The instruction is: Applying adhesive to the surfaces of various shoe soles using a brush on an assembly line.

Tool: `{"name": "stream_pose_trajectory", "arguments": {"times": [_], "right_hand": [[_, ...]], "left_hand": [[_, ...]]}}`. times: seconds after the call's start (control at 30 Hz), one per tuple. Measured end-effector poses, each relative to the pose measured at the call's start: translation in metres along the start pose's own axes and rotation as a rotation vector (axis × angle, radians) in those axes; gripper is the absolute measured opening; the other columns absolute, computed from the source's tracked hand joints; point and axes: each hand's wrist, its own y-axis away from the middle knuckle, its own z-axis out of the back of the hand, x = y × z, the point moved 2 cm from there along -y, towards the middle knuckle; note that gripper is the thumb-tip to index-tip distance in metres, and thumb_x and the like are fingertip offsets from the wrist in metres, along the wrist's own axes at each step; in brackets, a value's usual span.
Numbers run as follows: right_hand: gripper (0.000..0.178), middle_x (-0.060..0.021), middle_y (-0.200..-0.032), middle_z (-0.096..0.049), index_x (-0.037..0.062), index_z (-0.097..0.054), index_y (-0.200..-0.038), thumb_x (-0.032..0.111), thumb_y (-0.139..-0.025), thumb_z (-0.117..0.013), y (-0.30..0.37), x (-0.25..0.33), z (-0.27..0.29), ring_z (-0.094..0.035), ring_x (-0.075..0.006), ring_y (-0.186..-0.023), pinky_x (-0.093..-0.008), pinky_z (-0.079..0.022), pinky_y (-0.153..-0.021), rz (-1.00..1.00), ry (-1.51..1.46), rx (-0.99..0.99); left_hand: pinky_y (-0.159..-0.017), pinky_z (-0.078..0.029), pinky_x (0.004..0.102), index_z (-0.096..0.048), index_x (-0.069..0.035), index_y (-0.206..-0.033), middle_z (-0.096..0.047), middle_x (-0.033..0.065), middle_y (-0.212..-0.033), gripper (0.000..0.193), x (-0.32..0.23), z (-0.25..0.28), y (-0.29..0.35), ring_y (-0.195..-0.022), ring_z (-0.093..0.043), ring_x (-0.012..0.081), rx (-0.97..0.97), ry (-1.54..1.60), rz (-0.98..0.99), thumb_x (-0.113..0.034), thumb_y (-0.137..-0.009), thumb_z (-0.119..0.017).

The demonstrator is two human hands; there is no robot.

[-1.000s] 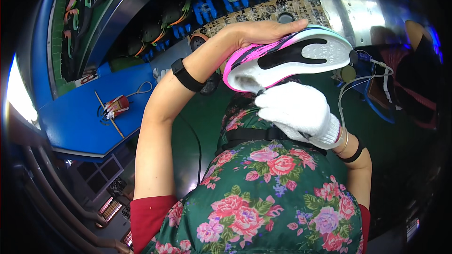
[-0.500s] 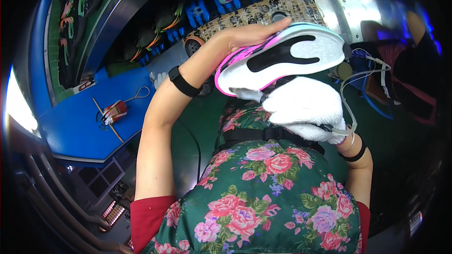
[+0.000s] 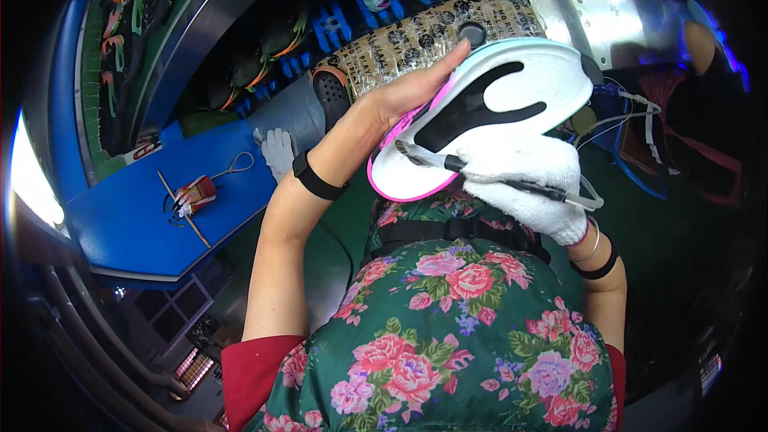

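My left hand (image 3: 412,94), bare, grips the far left edge of a shoe (image 3: 556,96) held up with its underside toward me. That underside is white with a black forked patch, and pink and pale blue show along the edges. My right hand (image 3: 524,184), in a white knit glove, closes round a black-handled brush (image 3: 428,158). The bristles rest against the white underside, on its near left part. A clear tube (image 3: 594,194) runs from the brush handle past my right wrist. My left fingers are mostly hidden behind the shoe.
Beyond my hands, a strip of taped cardboard (image 3: 384,52) borders blue racks (image 3: 328,28) holding several shoes. On the left, a blue tabletop (image 3: 120,216) carries a red container (image 3: 196,192) with a stick across it and a white glove (image 3: 278,152). A dark clog (image 3: 330,96) stands near my left forearm.
The shoe has tilted, its left end coming lower and nearer me. The brush has turned over its left part, showing more of the handle. My left arm has shifted slightly right and down.
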Motion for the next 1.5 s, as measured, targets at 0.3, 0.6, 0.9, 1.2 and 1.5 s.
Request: {"name": "stream_pose_trajectory", "arguments": {"times": [0.3,0.6,0.9,1.2,1.5], "right_hand": [[0.019,-0.0143,-0.100,-0.079,-0.0011,-0.079,-0.094,0.001,-0.076,-0.083,0.018,0.000,0.006,-0.077,-0.0222,-0.091,-0.0331,-0.060,-0.083,-0.201,-0.205,-0.016],[0.017,-0.0143,-0.099,-0.078,-0.0021,-0.078,-0.096,-0.003,-0.079,-0.080,0.024,-0.007,0.023,-0.069,-0.0105,-0.068,-0.0224,-0.054,-0.059,-0.423,-0.348,-0.129],[0.019,-0.0175,-0.107,-0.076,-0.0032,-0.077,-0.095,-0.006,-0.077,-0.081,0.009,-0.013,0.042,-0.074,-0.0185,-0.083,-0.0285,-0.060,-0.072,-0.235,-0.337,-0.315],[0.024,-0.0136,-0.101,-0.077,0.0006,-0.078,-0.103,-0.001,-0.079,-0.082,-0.020,0.001,0.042,-0.075,-0.0210,-0.090,-0.0315,-0.059,-0.080,0.053,0.227,-0.329],[0.026,-0.0093,-0.101,-0.077,0.0080,-0.078,-0.104,0.002,-0.080,-0.081,-0.027,0.016,0.041,-0.074,-0.0249,-0.089,-0.0343,-0.058,-0.080,0.225,0.416,-0.079]], "left_hand": [[-0.107,-0.048,0.0298,-0.052,-0.001,-0.147,-0.059,0.0178,-0.141,0.080,0.035,-0.007,0.008,-0.125,-0.060,0.0203,-0.132,0.082,-0.002,-0.066,-0.104,-0.034],[-0.093,-0.059,0.0335,-0.049,-0.003,-0.148,-0.065,0.0168,-0.134,0.076,0.044,-0.001,0.015,-0.108,-0.070,0.0202,0.058,0.248,0.056,-0.063,-0.105,-0.035],[-0.075,-0.064,0.0584,-0.042,-0.008,-0.151,-0.068,0.0264,-0.119,0.103,0.063,0.011,0.009,-0.089,-0.073,0.0461,0.377,0.793,-0.045,-0.088,-0.087,-0.030],[-0.101,-0.056,0.0516,-0.043,0.007,-0.147,-0.059,0.0270,-0.137,0.058,0.068,0.003,-0.011,-0.116,-0.066,0.0424,0.516,1.080,-0.291,-0.035,-0.109,-0.033],[-0.075,-0.068,0.0403,-0.043,0.012,-0.141,-0.060,0.0355,-0.125,0.049,0.071,0.026,-0.017,-0.098,-0.072,0.0417,0.236,0.538,-0.293,-0.025,-0.109,-0.046]]}}
